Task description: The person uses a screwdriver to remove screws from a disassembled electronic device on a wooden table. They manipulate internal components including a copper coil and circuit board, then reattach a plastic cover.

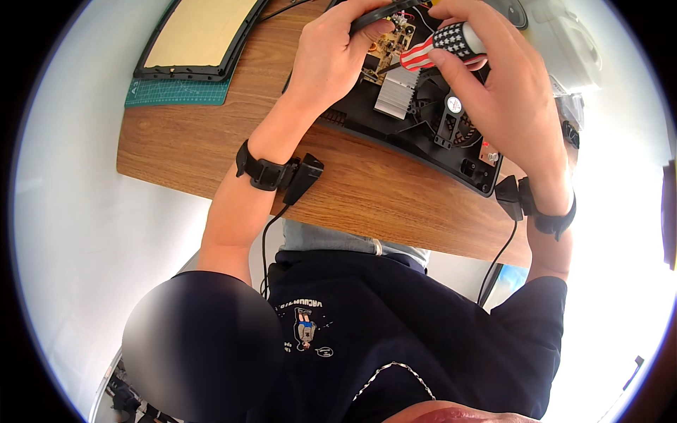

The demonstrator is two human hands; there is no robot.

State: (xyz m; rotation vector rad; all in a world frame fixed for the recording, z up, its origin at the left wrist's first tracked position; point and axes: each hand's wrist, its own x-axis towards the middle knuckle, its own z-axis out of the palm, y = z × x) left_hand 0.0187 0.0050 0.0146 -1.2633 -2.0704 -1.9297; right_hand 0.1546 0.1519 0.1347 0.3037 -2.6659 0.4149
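Observation:
A screwdriver (pixel 460 42) with a red, white and black striped-and-starred handle is gripped in my right hand (pixel 518 95). Its dark shaft slants down to the left, the tip at the edge of a tan circuit board (pixel 402 35) beside a silver finned heat sink (pixel 395 95). My left hand (pixel 328 60) is closed round a black strip-like piece (pixel 381 14) above the board; its far end is cut off by the picture's edge. Board, heat sink and a black fan (pixel 429 99) sit inside an open black appliance housing (pixel 395 139).
On the wooden table (pixel 169 141), a black-framed panel with a cream face (pixel 201 32) lies over a green cutting mat (pixel 169 93) at the far left. A translucent white container (pixel 571 49) stands at the far right. Cables (pixel 265 243) hang from both wrist-strapped devices.

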